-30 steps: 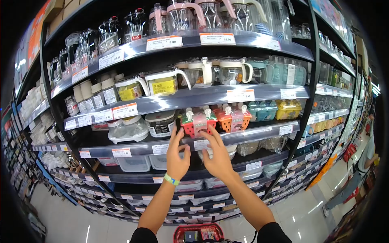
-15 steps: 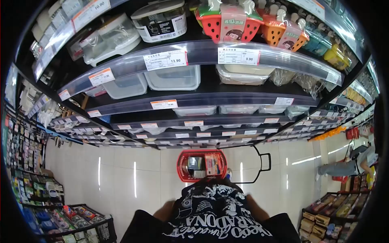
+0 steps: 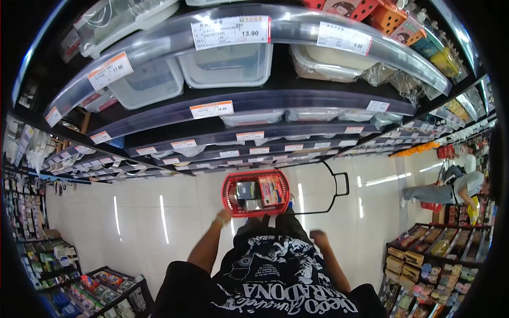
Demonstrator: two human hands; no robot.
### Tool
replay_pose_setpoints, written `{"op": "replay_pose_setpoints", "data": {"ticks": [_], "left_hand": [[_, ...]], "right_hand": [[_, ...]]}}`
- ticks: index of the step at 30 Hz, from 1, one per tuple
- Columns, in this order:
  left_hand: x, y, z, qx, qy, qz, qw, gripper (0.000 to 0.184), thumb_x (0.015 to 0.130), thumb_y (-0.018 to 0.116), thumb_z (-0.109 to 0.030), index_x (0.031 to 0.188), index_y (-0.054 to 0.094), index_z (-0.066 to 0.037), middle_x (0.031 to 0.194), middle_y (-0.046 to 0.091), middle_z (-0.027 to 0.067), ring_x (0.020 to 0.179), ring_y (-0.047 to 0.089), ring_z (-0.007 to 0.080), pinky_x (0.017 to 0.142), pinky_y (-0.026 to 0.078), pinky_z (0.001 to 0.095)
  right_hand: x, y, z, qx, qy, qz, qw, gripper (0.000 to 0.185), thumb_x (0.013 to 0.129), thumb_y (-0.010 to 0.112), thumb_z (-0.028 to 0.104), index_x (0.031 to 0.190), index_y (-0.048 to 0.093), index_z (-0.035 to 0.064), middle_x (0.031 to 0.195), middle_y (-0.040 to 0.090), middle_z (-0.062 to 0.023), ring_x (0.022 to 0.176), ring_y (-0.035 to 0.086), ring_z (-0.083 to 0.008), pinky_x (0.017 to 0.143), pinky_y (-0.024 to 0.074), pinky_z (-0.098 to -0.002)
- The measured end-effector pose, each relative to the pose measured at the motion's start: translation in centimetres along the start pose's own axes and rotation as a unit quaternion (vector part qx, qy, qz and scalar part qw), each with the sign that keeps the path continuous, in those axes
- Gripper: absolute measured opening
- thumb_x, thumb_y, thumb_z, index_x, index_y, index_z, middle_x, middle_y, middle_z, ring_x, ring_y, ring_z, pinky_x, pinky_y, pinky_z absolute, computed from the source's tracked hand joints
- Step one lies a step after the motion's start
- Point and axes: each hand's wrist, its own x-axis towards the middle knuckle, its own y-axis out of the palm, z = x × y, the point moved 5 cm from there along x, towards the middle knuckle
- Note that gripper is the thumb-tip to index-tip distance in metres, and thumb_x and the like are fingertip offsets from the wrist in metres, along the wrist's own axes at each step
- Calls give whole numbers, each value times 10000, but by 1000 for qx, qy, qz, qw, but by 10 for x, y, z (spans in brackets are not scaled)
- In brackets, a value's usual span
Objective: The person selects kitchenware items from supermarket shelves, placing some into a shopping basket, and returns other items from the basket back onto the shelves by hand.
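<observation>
A red shopping basket (image 3: 226, 192) stands on the floor ahead of my body, with a long black handle (image 3: 337, 204) stretching to its right. Inside it lie a dark boxed item (image 3: 246, 189) and a red and white package (image 3: 272, 190). My left hand (image 3: 224, 216) is by the basket's near left corner; whether it touches the rim, and how its fingers lie, is too small and blurred to tell. To the right of my body, my right hand (image 3: 319, 238) hangs apart from the basket, its fingers curled with nothing seen in them.
Shelves rise ahead, with clear plastic containers (image 3: 228, 66) behind price strips (image 3: 231, 32). Low display bins (image 3: 108, 291) stand at left and another display (image 3: 424, 254) at right. Beyond it, a person (image 3: 450, 191) in grey bends beside a red basket (image 3: 432, 205).
My view has come nearer to the shelf, and the basket appears higher and slightly left. Both forearms have come out from my sides; my left hand has moved forward to the basket's corner.
</observation>
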Motion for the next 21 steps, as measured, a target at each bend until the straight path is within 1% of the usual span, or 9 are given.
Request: {"op": "replay_pose_setpoints", "data": {"ticks": [2,9,14,15,16,17,18,19,21], "left_hand": [[45,-86,-28,-253,28,-186,949,110,850,566,-165,837,620,-70,642,593,30,552,583,154,453,459,345],[-4,-226,-164,-544,37,-112,831,220,933,538,-180,1108,595,-59,973,680,71,780,650,140,611,493,258],[-8,-22,-80,-430,12,-175,886,165,924,554,-214,881,634,-76,734,617,15,634,588,112,511,467,290],[-31,8,-74,-102,30,-66,992,214,907,538,-241,824,648,-78,754,650,69,653,626,172,554,497,346],[-60,56,-59,68,82,-48,993,209,859,539,-230,840,686,-83,811,681,131,754,666,264,667,523,404],[-68,159,-5,207,128,228,943,245,826,530,-259,874,718,-108,891,688,172,879,664,323,779,519,430],[-120,207,-9,211,126,225,943,245,826,530,-259,874,718,-108,891,688,172,879,664,323,779,519,430],[-145,193,5,175,95,251,947,235,821,567,-277,899,729,-126,987,692,148,931,656,310,820,515,428],[-202,230,4,-168,-229,364,887,216,825,602,-252,875,705,-68,834,697,123,705,685,238,655,557,380]], "right_hand": [[-17,-26,117,265,157,-81,948,224,849,580,80,1061,633,28,1006,662,-98,946,634,-218,817,510,-340],[-61,-2,129,89,142,-17,986,229,859,611,138,1027,657,-12,917,692,-91,860,647,-187,769,508,-300],[-87,-2,-36,-203,-26,109,973,259,833,613,162,1048,675,33,1017,690,-136,940,657,-217,808,513,-322],[-95,-9,-28,-266,-49,147,951,262,827,617,172,1048,674,41,1021,689,-126,954,652,-202,808,512,-313],[-106,-16,-18,-327,-71,181,925,266,822,621,181,1047,673,49,1025,689,-115,968,647,-187,808,511,-304],[-113,-23,-8,-385,-95,212,893,270,816,625,190,1046,673,56,1029,688,-105,982,642,-172,808,509,-294],[-113,-30,-7,-442,-118,240,856,274,811,629,199,1046,672,64,1033,687,-95,996,637,-157,808,508,-285],[-111,-41,-31,-298,-105,204,926,281,807,626,194,1064,663,86,1024,692,-48,1022,622,-134,828,509,-274],[-80,-42,-72,-94,127,138,978,288,811,624,185,1085,656,101,1034,691,-37,1000,632,-157,845,517,-291]]}}
